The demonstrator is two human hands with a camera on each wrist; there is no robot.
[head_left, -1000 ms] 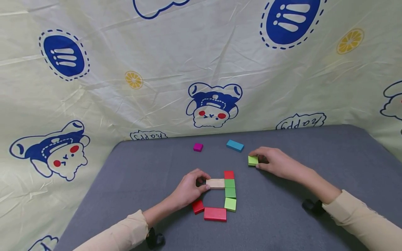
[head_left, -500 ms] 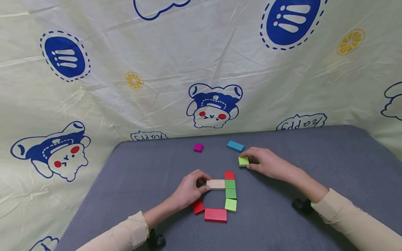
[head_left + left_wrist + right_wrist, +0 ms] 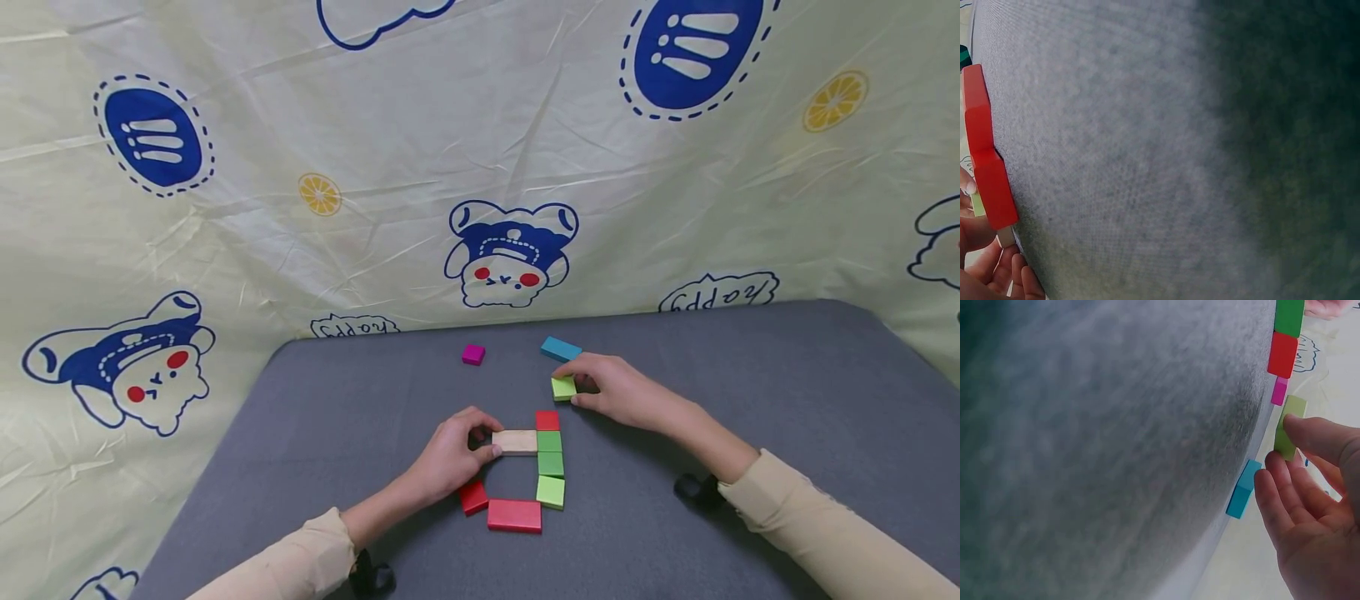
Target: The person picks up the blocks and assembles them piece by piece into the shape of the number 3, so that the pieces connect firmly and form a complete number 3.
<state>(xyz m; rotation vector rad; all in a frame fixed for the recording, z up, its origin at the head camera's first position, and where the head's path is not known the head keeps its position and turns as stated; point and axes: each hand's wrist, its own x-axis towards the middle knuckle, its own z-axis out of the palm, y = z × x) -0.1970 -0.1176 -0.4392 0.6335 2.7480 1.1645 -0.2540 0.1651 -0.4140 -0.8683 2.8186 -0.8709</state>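
My left hand (image 3: 450, 454) pinches the left end of a plain wooden block (image 3: 516, 442), whose right end meets a column of blocks: red (image 3: 547, 420) at the top, two green (image 3: 550, 452), then yellow-green (image 3: 551, 492). My right hand (image 3: 626, 393) pinches a yellow-green block (image 3: 563, 388) just beyond the red one. In the right wrist view, thumb and fingertips hold this block (image 3: 1290, 428). Below the left hand lie a small red block (image 3: 473, 497) and a longer red block (image 3: 514, 516), nearly touching at their corners.
A blue block (image 3: 560, 349) lies right behind the right hand's fingers, and a magenta block (image 3: 473, 355) farther left. The grey table (image 3: 360, 400) ends at a printed cloth backdrop (image 3: 390, 250).
My right hand has moved left with the yellow-green block, from right of the blue block to above the column. My left hand has stayed on the wooden block.
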